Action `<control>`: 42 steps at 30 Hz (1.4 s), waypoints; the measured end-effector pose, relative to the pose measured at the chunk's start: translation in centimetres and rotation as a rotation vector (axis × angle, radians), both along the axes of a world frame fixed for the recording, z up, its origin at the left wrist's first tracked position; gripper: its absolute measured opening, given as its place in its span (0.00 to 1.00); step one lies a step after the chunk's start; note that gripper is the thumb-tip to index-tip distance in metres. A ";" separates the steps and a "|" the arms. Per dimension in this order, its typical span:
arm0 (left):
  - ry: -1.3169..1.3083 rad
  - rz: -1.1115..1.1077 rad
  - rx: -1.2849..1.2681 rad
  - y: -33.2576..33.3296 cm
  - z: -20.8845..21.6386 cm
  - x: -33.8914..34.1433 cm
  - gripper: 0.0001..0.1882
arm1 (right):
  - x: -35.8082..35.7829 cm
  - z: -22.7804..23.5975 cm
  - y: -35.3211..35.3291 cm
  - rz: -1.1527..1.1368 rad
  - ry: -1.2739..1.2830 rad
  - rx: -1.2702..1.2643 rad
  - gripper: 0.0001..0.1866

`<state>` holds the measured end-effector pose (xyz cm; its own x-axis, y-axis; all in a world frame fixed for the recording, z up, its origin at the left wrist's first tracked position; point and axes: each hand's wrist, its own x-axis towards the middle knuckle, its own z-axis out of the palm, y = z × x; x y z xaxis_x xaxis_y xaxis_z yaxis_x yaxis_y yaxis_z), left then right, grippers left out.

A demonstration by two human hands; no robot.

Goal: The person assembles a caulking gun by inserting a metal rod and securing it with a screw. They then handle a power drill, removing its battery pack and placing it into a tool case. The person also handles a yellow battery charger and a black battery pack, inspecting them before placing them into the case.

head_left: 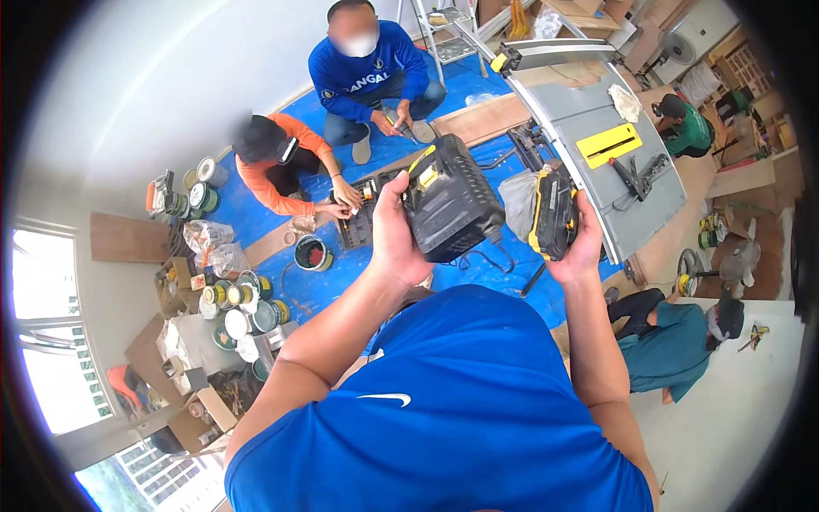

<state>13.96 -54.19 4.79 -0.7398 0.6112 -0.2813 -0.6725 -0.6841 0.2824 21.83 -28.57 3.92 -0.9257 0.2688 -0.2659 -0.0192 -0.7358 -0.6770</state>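
Note:
My left hand (396, 237) is closed round a bulky black battery charger (459, 206) with ribbed vents and a small yellow patch. A dark cord hangs down from the charger's lower side. In my right hand (585, 241) sits a black and yellow power tool battery (554, 212), gripped along its right and lower edges. The two things are held up in front of me, side by side with a gap between them. A cloudy plastic bag (517, 200) shows behind that gap.
Beyond my right hand stands a grey table saw (653, 192) with a yellow insert and a black tool on top. A person in orange (271, 183) crouches over a tool case; another in blue (367, 72) holds a drill. Paint cans (269, 316) crowd the left. Blue sheeting (341, 282) covers the floor.

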 end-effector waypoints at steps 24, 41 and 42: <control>-0.008 -0.168 -0.220 1.3 6.1 -0.3 0.27 | 0.8 -0.2 -1.6 0.132 0.035 -0.053 0.25; -0.006 -0.151 -0.177 2.1 5.1 -0.3 0.29 | 0.8 1.4 -0.7 -0.115 0.122 -0.226 0.22; 0.004 -0.142 -0.163 1.8 5.1 -0.3 0.30 | 0.4 1.8 -0.6 -0.174 0.102 -0.246 0.22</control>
